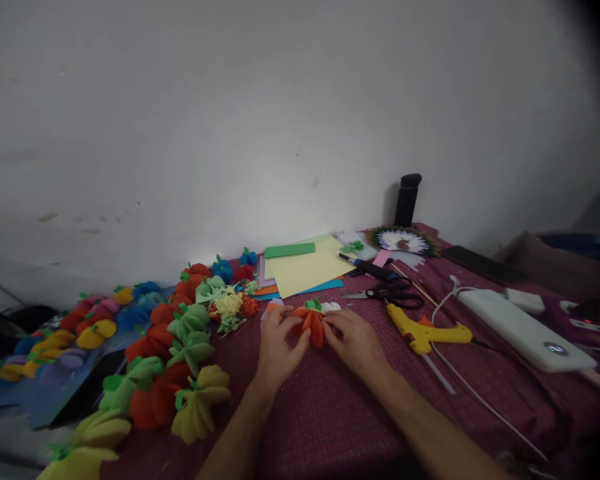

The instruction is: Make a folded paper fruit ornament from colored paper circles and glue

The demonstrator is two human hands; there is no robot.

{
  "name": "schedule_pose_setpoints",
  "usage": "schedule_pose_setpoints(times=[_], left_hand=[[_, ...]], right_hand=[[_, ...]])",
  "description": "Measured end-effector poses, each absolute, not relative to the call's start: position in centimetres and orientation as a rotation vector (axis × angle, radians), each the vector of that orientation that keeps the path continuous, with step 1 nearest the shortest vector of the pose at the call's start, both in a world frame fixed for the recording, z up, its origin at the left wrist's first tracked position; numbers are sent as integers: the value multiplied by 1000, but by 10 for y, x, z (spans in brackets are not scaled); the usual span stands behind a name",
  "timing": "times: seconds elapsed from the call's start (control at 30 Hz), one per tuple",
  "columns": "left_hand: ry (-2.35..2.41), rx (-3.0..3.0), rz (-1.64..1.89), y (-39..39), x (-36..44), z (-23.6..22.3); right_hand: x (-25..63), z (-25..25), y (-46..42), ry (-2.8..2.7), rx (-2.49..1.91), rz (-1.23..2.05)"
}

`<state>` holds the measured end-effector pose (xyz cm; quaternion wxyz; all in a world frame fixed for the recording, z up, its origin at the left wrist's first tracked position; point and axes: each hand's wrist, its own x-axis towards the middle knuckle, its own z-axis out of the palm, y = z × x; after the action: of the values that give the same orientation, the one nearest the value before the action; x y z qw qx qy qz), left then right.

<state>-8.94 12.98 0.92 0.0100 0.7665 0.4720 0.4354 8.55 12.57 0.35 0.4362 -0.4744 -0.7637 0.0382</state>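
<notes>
Tablecloth (325, 420): maroon checked fabric, nearest me.
Yellow pumpkin (201, 403): puffy, ribbed lobes, green top, left of the forearms.
Hands: from my remote seat I see the left hand (283, 340) and right hand (356, 340) apart from each other, fingertips pinching one piece from either side.
Orange pumpkin (316, 327): between those fingertips, soft-looking rounded lobes, green top; I cannot tell whether it touches the cloth.
Glue gun (423, 331): smooth yellow body, right of the right hand.
Scissors (393, 293): dark looped handles, metal blades.
Paper sheets (305, 270): flat, straight-edged, pale yellow uppermost over blue.
Bottle (407, 200): black, cylindrical, upright.
Wall (260, 133): pale, scuffed.
</notes>
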Motion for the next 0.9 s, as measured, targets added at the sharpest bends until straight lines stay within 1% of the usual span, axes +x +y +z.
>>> schedule_pose_setpoints(times=[0.1,0.27,0.6,0.73,0.9], left_hand=[[1502,2492,1292,128,-89,10],[1553,2483,1316,127,-87,9],[1213,2047,1346,127,-89,13],[1178,1969,1335,130,-89,11],[1260,1811,1407,134,-87,3]], right_hand=[[86,2,126,-1899,-1186,64],[86,1,126,-1910,-1188,35],[85,-2,126,-1907,-1129,23],[84,-2,125,-1920,-1070,45],[81,-2,124,-1945,-989,28]])
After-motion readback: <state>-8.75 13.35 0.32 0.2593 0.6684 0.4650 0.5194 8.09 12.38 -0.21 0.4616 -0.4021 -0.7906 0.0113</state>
